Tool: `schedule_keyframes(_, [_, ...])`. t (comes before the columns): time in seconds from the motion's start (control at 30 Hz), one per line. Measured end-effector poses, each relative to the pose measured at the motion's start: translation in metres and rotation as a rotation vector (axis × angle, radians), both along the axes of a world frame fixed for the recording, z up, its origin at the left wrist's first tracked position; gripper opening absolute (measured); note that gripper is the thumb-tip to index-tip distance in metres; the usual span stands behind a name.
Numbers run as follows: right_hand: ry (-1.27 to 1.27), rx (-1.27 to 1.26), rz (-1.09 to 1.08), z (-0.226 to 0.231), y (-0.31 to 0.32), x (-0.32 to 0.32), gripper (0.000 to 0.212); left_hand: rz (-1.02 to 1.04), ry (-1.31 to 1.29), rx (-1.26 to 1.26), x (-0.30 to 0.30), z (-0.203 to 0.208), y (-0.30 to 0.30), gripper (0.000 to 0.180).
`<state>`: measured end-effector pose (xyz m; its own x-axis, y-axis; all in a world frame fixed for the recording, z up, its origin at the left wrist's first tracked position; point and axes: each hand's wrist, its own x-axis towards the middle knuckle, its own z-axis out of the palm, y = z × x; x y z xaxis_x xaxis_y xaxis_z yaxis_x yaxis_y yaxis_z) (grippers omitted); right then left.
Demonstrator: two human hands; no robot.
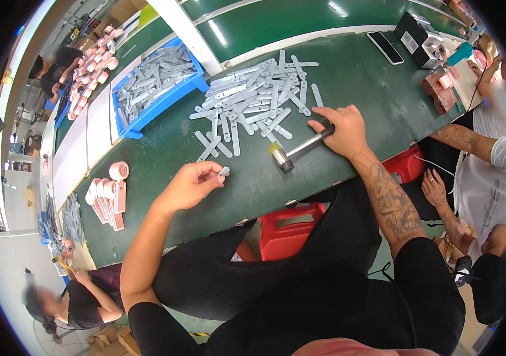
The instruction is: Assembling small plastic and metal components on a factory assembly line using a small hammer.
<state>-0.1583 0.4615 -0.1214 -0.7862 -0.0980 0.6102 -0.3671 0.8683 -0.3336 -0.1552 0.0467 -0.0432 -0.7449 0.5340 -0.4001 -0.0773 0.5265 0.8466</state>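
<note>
My left hand (189, 185) is closed in a pinch over the green bench, with a small grey plastic piece (224, 171) showing at the fingertips. The rest of that piece is hidden by the fingers. My right hand (348, 132) is round the dark handle end of a small mallet (304, 146), its index finger stretched out along the top. The mallet's head, with one yellow face and one black face, lies low over the bench between my hands. Beyond both hands spreads a loose pile of flat grey plastic strips (259, 95).
A blue bin (140, 123) full of grey strips stands at the far left. Pink handled parts (109, 196) lie left of my left hand, with more at the upper left. A phone (385, 47) and a black device (419, 40) are at the far right. Co-workers sit on both sides.
</note>
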Motion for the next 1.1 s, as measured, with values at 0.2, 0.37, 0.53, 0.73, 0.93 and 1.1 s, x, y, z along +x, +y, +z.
schedule_keyframes(0.2, [0.014, 0.041, -0.046, -0.004, -0.014, -0.019, 0.016, -0.011, 0.204, -0.078, 0.002, -0.002, 0.009, 0.026])
schedule_keyframes(0.37, [0.142, 0.011, -0.128, -0.004, -0.018, -0.010, 0.006, 0.031, 0.305, -0.077, 0.002, -0.004, 0.009, 0.033])
schedule_keyframes(0.53, [0.150, 0.021, -0.060, 0.003, -0.022, -0.007, 0.006, 0.003, 0.369, -0.106, 0.002, -0.006, 0.001, 0.033])
schedule_keyframes(0.73, [0.221, 0.097, 0.035, -0.002, -0.017, -0.012, 0.008, 0.040, 0.296, -0.032, -0.006, -0.027, -0.006, 0.033])
schedule_keyframes(0.93, [0.196, -0.010, 0.069, -0.007, -0.023, -0.015, 0.012, 0.053, 0.242, -0.050, -0.006, -0.029, -0.010, 0.043])
schedule_keyframes(1.1, [0.162, 0.035, 0.049, -0.013, -0.023, -0.009, 0.011, 0.047, 0.456, -0.101, -0.008, -0.034, 0.007, 0.057])
